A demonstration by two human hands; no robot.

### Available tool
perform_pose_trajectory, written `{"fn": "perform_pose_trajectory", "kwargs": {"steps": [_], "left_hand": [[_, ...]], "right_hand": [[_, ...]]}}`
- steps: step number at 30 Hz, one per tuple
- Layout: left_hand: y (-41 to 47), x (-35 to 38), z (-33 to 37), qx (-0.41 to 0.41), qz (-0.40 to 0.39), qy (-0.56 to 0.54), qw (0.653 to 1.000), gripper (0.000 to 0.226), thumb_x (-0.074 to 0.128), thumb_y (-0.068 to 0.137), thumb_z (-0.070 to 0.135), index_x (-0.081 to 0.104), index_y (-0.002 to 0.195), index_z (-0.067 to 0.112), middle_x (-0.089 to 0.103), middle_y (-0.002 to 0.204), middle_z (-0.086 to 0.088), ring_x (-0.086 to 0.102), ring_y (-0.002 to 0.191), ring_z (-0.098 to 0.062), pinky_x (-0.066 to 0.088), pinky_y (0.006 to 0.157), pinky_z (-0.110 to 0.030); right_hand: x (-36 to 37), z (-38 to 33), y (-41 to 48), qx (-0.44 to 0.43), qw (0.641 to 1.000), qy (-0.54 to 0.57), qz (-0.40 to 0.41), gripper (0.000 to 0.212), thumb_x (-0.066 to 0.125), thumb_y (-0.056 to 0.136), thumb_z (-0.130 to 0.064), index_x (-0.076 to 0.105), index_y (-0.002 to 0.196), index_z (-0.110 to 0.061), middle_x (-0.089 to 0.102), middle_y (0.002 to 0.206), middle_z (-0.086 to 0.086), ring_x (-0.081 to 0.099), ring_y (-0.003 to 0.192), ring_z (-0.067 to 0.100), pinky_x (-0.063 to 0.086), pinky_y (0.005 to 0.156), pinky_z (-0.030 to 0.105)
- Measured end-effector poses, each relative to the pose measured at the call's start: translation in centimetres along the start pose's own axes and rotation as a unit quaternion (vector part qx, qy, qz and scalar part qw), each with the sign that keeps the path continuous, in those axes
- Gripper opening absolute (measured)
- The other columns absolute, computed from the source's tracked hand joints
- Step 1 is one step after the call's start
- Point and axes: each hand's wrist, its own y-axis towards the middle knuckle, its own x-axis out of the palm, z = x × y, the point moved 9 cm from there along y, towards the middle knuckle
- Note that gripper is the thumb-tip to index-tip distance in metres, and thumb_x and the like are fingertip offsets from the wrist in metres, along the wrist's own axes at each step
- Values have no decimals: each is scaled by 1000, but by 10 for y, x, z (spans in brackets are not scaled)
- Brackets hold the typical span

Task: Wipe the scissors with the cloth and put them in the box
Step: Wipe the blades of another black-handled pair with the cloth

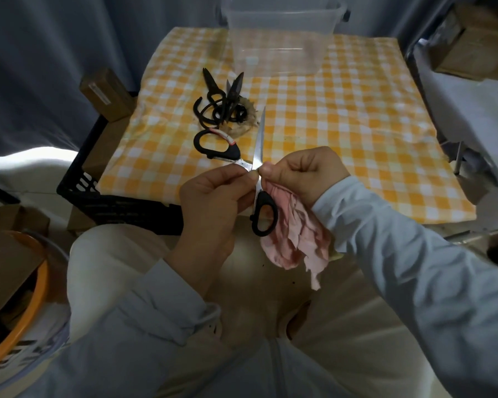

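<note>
Left hand (210, 202) pinches open scissors (260, 136) near pivot, centre frame; right hand (302, 173) pinches cloth (296, 239) against blade, seemingly. Risk: blades swing shut, nicking fingertips.

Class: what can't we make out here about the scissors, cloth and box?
Head view.
Pivot of held scissors: covered by left hand and right hand fingertips.
Pink cloth against the blade: hidden under the right hand.
Clear box: far rim cut by top edge.
Black scissors pile: overlapping, count unclear.
</note>
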Motion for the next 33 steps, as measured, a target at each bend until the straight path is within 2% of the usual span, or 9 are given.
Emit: {"fn": "perform_pose_trajectory", "kwargs": {"steps": [4, 7, 12, 15, 18, 21, 24, 28, 33], "left_hand": [[2, -1, 3, 0, -12, -2, 1000, 37, 68, 79, -3, 69, 48, 18, 64, 54, 4, 61, 52, -9, 55, 59, -18], [4, -3, 3, -4, -15, -13, 1000, 39, 67, 79, -5, 69, 47, 17, 64, 53, 2, 61, 51, -10, 55, 57, -18], [0, 3, 2, -6, -19, -6, 1000, 38, 67, 79, -6, 68, 48, 17, 64, 53, 3, 62, 51, -9, 55, 57, -18], [2, 0, 1, -18, -13, -9, 1000, 34, 67, 78, -5, 68, 52, 17, 65, 54, 2, 62, 53, -12, 55, 57, -19], [3, -4, -1, -36, -6, -12, 999, 20, 67, 78, -5, 67, 64, 10, 67, 56, 0, 64, 53, -13, 54, 55, -19], [2, -3, -1, -34, -4, -15, 999, 22, 68, 77, -5, 68, 62, 11, 67, 57, -1, 64, 54, -13, 53, 55, -18], [2, -1, 1, -30, -8, -10, 999, 28, 68, 78, -4, 69, 56, 14, 65, 57, -2, 63, 54, -13, 53, 56, -18], [3, -3, -2, -47, -11, -5, 999, 12, 68, 77, -4, 68, 70, 6, 68, 70, -12, 66, 65, -21, 57, 62, -23], [3, -6, -2, -49, -2, -11, 999, 14, 68, 77, -3, 70, 71, 9, 70, 70, -10, 67, 65, -20, 57, 62, -23]], "right_hand": [[-3, 9, -1, 74, 995, 36, -51, 34, 65, 83, -29, 64, 62, -2, 58, 51, 5, 50, 45, 14, 46, 53, 22], [-5, 2, -4, 66, 990, 39, -120, 6, 65, 83, -9, 71, 83, -8, 70, 63, -3, 65, 59, 9, 54, 59, 22], [-6, 1, 0, 49, 996, 28, -66, 14, 74, 74, -12, 69, 76, 2, 66, 55, 1, 60, 50, 9, 50, 50, 18], [-6, -1, 1, 52, 994, 13, -98, 4, 71, 77, -9, 72, 79, -5, 68, 58, -2, 62, 55, 8, 53, 57, 19], [-9, -2, 2, 42, 987, -35, -148, 12, 68, 78, -3, 71, 78, -14, 70, 61, -8, 65, 62, 5, 55, 65, 18], [-10, -2, 1, 52, 991, -16, -122, 3, 69, 77, -6, 70, 75, -8, 67, 56, -6, 62, 55, 5, 53, 58, 17], [-14, 0, 2, 43, 997, 7, -63, 25, 75, 73, -19, 67, 74, 5, 62, 55, 6, 54, 51, 14, 48, 52, 19], [-13, -2, 0, 44, 992, -10, -117, 4, 70, 77, -6, 72, 80, -8, 72, 68, 1, 67, 67, 15, 56, 67, 24], [-14, 0, -2, 55, 984, 20, -167, 23, 60, 80, 9, 70, 85, -11, 72, 69, -2, 68, 66, 13, 59, 70, 31]]}}
